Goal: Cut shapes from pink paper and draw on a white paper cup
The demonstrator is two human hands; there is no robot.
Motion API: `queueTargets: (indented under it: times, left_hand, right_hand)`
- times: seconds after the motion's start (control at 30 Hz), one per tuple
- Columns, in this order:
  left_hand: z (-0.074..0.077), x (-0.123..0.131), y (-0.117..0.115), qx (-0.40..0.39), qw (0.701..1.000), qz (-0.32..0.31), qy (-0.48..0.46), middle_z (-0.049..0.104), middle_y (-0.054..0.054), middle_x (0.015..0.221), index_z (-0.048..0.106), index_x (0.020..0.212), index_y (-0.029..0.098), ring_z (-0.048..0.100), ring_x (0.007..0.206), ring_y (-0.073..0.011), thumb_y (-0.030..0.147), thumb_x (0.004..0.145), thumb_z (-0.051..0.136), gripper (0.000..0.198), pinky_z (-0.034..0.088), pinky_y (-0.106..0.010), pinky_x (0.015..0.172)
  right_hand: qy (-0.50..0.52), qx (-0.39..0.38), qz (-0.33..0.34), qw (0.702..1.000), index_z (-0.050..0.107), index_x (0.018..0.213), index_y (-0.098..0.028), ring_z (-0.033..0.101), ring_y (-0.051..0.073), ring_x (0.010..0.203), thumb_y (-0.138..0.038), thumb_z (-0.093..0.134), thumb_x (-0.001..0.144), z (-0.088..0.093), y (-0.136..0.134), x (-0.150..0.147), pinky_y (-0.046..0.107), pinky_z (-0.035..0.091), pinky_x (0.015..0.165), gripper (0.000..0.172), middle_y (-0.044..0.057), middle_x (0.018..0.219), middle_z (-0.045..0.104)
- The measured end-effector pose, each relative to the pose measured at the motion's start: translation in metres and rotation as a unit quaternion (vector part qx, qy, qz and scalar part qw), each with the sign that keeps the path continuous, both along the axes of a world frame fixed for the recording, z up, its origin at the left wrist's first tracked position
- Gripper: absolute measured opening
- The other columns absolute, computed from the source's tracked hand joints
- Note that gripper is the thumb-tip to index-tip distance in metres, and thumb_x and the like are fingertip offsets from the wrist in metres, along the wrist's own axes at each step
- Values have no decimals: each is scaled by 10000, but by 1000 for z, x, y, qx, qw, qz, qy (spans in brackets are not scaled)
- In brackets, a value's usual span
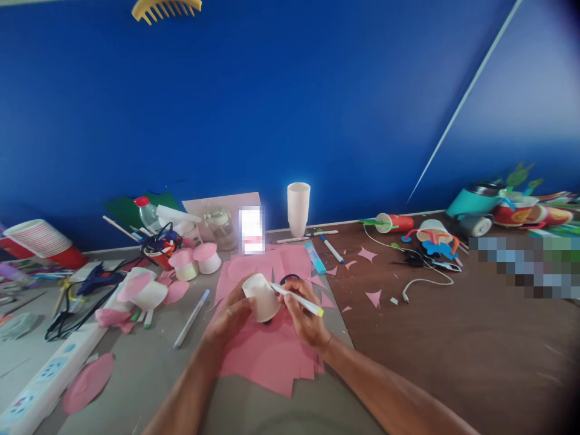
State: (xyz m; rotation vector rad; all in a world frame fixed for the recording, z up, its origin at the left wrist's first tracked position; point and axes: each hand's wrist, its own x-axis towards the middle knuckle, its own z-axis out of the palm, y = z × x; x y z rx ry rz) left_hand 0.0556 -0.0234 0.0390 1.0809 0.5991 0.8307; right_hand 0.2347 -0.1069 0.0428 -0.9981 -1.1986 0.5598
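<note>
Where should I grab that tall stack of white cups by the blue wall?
Wrap your hand around the stack of white cups at its middle, coming from the front. It stands upright, round and narrow, with the blue wall just behind it.

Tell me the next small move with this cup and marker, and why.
Probably press the marker onto the white paper cup and begin a stroke. The left hand holds the cup tilted on its side over the pink paper; the right hand holds the marker with its tip at the cup's wall, though contact is unclear.
</note>
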Motion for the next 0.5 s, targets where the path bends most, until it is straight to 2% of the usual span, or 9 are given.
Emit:
queueTargets:
  times: [0.2,0.33,0.5]
  left_hand:
    - [3,-1,-2,-4,999,25,23,770,-119,1103,609,1419,206,710,935,-289,323,740,816,719,535,-330,733]
    - [6,-1,-3,-7,1000,17,16,778,-117,1084,605,1431,202,720,921,-291,307,728,818,742,529,-317,699]
    - [9,1,-4,-2,1000,19,15,778,-122,1095,605,1429,185,734,976,-307,315,733,816,739,538,-314,722]
  right_hand:
    - [-77,46,20,996,628,1010,-234,646,187,637,-378,526,1008,1,-10,-6,308,552,596,177,41,781,693]
    - [-105,72,26,992,622,1053,-247,673,208,686,-348,514,1011,-1,-10,-8,332,569,638,153,48,807,687]
    - [-119,58,28,991,626,1062,-254,696,221,758,-349,501,1013,-4,-8,-7,344,582,694,165,61,874,705]
